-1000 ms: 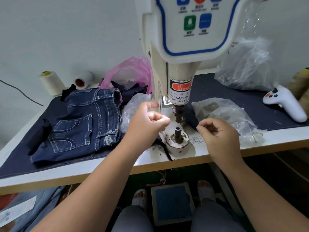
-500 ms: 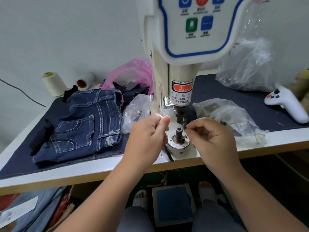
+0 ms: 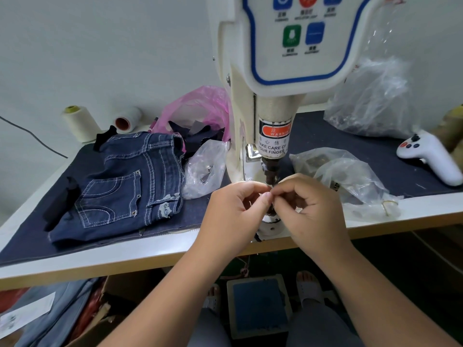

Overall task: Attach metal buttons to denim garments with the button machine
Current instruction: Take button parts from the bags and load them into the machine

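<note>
The cream button machine [image 3: 273,71] stands at the middle of the table, its upper punch [image 3: 270,169] above the round lower die base [image 3: 271,227]. My left hand [image 3: 233,214] and my right hand [image 3: 313,209] meet right in front of the die, thumb and fingertips pinched and touching each other. Whatever small piece lies between the fingertips is hidden. The hands cover the die post. Folded dark denim shorts [image 3: 125,186] lie on the dark cloth to the left, apart from both hands.
A clear bag of metal parts [image 3: 348,176] lies right of the machine and a smaller one [image 3: 205,169] left of it. Behind are a pink bag [image 3: 200,106], two thread cones [image 3: 80,123], a large clear bag [image 3: 370,101] and a white controller [image 3: 431,156]. A foot pedal [image 3: 258,306] sits under the table.
Both hands have come together in front of the die until their fingertips touch. The left hand dropped from beside the punch, and the right hand moved left from the bag side.
</note>
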`<action>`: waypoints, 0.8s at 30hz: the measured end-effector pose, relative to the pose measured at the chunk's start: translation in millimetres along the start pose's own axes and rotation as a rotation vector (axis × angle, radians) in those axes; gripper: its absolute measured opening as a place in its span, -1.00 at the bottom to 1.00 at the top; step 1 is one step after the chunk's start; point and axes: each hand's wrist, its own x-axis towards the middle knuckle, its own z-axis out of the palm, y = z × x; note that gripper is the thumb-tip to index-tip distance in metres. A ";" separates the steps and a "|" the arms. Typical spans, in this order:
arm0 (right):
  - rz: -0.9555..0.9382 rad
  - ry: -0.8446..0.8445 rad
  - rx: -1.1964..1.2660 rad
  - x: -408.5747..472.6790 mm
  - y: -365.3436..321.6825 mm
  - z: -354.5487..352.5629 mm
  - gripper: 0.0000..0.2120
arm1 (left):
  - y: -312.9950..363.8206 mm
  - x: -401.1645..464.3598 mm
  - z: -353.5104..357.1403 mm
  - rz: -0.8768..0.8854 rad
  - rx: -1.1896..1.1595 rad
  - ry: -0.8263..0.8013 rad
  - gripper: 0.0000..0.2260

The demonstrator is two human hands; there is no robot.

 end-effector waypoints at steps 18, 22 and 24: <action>0.125 0.012 0.197 -5.2 -10.4 3.4 -0.87 | -9.5 3.4 4.0 0.158 0.087 0.130 -0.89; 0.355 0.068 0.399 -1.5 -9.8 7.6 -0.78 | -9.0 4.6 7.6 0.235 0.165 0.187 -0.90; 0.421 0.055 0.466 1.2 -8.8 8.7 -0.79 | -9.1 4.9 7.7 0.257 0.185 0.207 -0.91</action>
